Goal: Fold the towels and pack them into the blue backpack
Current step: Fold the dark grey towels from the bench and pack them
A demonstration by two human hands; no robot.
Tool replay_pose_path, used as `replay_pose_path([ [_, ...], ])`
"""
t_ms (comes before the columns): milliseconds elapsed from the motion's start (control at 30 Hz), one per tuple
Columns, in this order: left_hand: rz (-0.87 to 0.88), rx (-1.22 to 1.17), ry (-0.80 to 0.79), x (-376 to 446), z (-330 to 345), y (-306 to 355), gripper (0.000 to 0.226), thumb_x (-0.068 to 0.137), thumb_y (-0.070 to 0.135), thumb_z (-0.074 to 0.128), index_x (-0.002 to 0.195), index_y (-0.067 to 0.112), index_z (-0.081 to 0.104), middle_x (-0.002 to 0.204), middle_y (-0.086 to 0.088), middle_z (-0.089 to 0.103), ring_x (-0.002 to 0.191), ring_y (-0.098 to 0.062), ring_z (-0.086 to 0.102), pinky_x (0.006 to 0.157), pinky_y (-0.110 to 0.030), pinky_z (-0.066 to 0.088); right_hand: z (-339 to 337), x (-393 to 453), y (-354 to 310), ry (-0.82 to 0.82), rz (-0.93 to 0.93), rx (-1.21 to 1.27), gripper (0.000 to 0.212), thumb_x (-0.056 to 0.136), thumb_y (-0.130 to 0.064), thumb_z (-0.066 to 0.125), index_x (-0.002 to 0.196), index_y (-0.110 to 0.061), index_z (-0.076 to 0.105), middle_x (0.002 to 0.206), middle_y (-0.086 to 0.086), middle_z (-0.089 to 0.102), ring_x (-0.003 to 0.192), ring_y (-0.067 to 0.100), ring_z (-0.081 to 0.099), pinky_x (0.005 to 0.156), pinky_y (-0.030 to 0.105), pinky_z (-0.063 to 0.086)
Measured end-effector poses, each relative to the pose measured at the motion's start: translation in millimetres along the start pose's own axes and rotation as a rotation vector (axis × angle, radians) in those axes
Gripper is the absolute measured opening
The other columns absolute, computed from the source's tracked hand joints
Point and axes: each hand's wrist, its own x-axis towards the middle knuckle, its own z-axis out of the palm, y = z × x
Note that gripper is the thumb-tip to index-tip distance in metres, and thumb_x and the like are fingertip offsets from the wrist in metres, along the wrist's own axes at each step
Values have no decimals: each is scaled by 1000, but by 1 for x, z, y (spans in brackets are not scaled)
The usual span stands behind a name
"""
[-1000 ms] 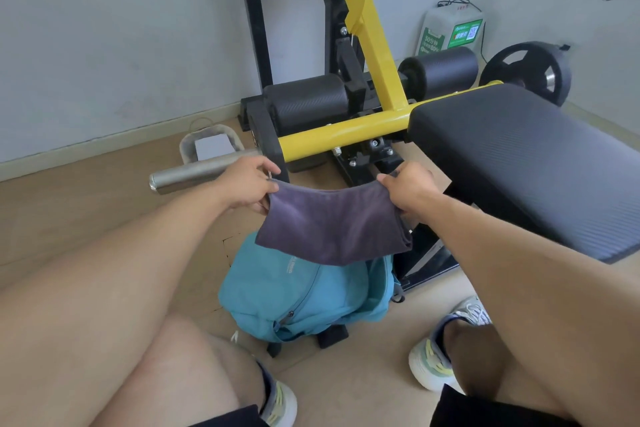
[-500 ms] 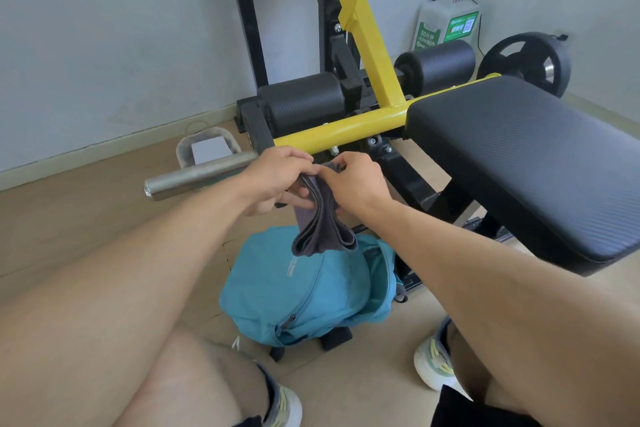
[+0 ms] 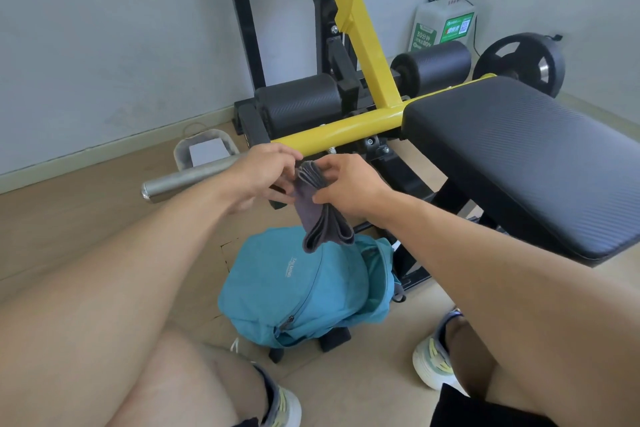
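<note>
Head view, towel: a dark grey towel (image 3: 320, 215) hung in the air between the two hands, doubled into a narrow bundle with its looped lower end just above the backpack.
Head view, left hand: the left hand (image 3: 265, 177) pinched the upper left side of the towel, fingers curled against the cloth.
Head view, right hand: the right hand (image 3: 346, 185) gripped the top of the bundle from the right, its fingers bent over the stacked edges and the thumb pressing the cloth lower down.
Head view, backpack: the blue backpack (image 3: 298, 288) sat on the floor (image 3: 86, 218) between the person's feet, directly under the towel; its top seemed to gape on the right side, though how far the main zip was undone could not be told.
Head view, surroundings: a black bench pad (image 3: 519, 156) on a yellow frame (image 3: 346, 132) stood to the right, a steel bar (image 3: 187, 180) stuck out at the left, and a weight plate (image 3: 523, 62) sat near the wall.
Step in hand: judging by the layered edges, the folding of this towel was at or near its last fold.
Next move: it probably called for one hand to hold the bundle shut and lower it into the opening, the other to spread the backpack's mouth.
</note>
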Motion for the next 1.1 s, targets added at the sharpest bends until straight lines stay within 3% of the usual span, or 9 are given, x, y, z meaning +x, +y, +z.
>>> replay_pose_path([
  [133,120,225,-109,5,-11,-6,50,79,-7,75,120,20,67,92,-3,68,87,-18,67,85,-35,58,-7,2,1,22,-50,-66,39,81,-6,73,115,-22,65,97,-7,76,85,3,68,70,22,54],
  [233,180,370,-136,3,-8,-7,52,63,27,97,108,26,71,104,0,73,100,-19,69,95,-38,53,-12,3,3,-11,-96,-97,39,77,-9,79,107,-24,59,95,-10,74,80,-4,64,61,14,45],
  [333,213,339,-130,3,-7,-9,62,47,53,94,91,16,71,97,-8,77,91,-23,68,91,-46,53,-16,5,4,-29,-140,-141,45,76,-11,82,112,-22,58,95,-12,72,75,-4,61,60,12,42],
  [500,225,192,-207,4,-6,-9,57,48,46,91,85,11,65,90,-13,79,83,-23,69,82,-39,53,-28,-1,9,-233,-135,-355,66,74,-27,88,129,-26,52,106,-13,62,89,4,61,74,23,50],
  [633,221,169,-203,4,-6,-8,56,48,44,88,86,12,64,87,-7,80,80,-19,74,71,-27,58,-36,-4,26,-333,-82,-636,43,77,-28,84,114,-16,65,104,1,69,93,22,66,84,42,57],
  [833,240,292,-163,8,-8,-11,39,63,31,90,88,12,66,64,10,71,57,2,62,52,-10,47,-59,-1,36,-258,-8,-499,41,72,-43,90,84,-19,59,86,-4,65,77,15,57,67,30,45],
  [900,234,293,-180,10,-8,-14,44,60,37,89,93,15,71,70,10,72,64,0,63,57,-10,48,-63,-1,38,-227,-8,-412,42,72,-41,90,79,-18,55,81,-2,62,74,15,55,66,29,43],
  [1000,242,286,-175,14,-8,-15,29,75,32,87,99,19,78,87,1,76,77,-7,67,65,-11,51,-67,-3,35,-176,-47,-302,42,76,-35,88,75,-19,50,73,-4,57,65,11,51,61,25,40],
  [1100,237,158,-119,17,-4,-14,37,70,40,87,97,15,79,93,-6,77,86,-14,70,79,-23,57,-68,-7,26,-199,-36,-153,33,81,-29,86,88,-14,57,81,1,67,71,14,66,65,30,55],
])
